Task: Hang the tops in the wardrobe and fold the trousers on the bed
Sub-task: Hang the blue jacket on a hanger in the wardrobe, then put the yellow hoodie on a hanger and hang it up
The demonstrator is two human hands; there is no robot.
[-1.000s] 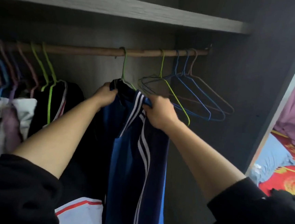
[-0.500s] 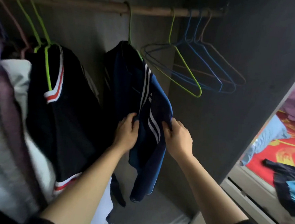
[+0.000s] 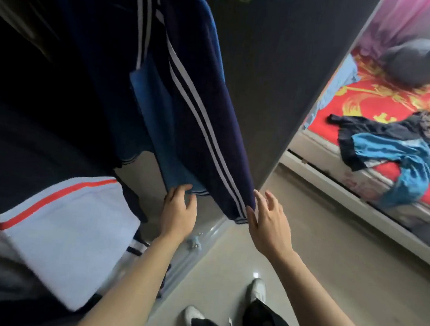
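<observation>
A navy and blue top (image 3: 179, 87) with white stripes hangs inside the wardrobe, its hanger out of view above. My left hand (image 3: 178, 211) touches the bottom hem of its blue panel with fingers spread. At the sleeve cuff my right hand (image 3: 268, 224) is open, fingers apart, brushing the cuff without gripping it. On the bed (image 3: 395, 106) with a red and gold sheet lies a crumpled heap of dark and light blue clothes (image 3: 389, 152).
A black and white top with an orange stripe (image 3: 56, 216) hangs to the left. The wardrobe's dark side panel (image 3: 281, 77) stands between the hanging clothes and the bed. A grey pillow (image 3: 420, 61) lies at the bed's far end. My white shoes (image 3: 257, 291) stand on tiled floor.
Both hands slid down the hanging top from the hanger to its bottom hem and cuff and loosened their hold. My view tilted down, so rail and hangers left the frame.
</observation>
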